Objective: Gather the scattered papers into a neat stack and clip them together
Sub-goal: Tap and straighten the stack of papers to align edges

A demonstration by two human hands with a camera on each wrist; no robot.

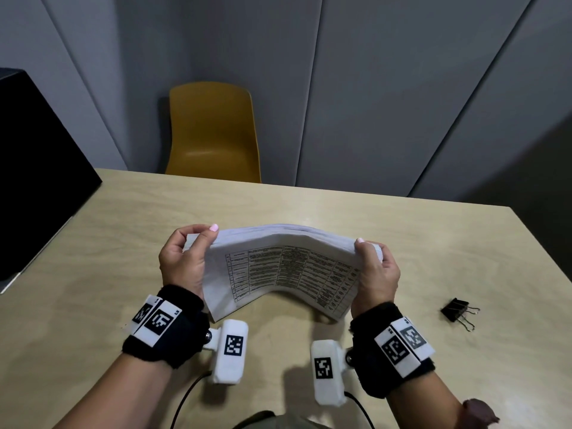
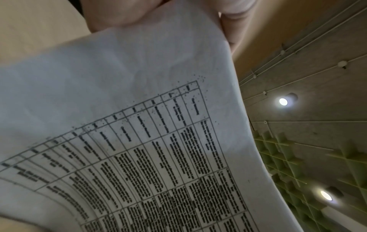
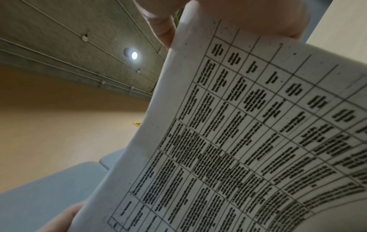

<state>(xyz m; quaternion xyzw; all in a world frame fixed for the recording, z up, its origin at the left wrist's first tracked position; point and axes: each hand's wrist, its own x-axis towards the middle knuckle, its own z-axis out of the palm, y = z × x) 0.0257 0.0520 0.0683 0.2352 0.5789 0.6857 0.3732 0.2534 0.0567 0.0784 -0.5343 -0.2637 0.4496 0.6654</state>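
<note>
A thick stack of white papers with a printed table on the near sheet stands on edge on the wooden table, bowed toward me. My left hand grips its left end, thumb on the near face and fingers behind. At the right end my right hand grips the same way. Both wrist views are filled by the printed sheet: the stack of papers seen from the left, the same stack of papers from the right. A black binder clip lies on the table to the right of my right wrist.
A mustard yellow chair stands behind the table's far edge. A black object sits at the table's left side. Grey wall panels rise behind. The table's right edge runs diagonally at the far right.
</note>
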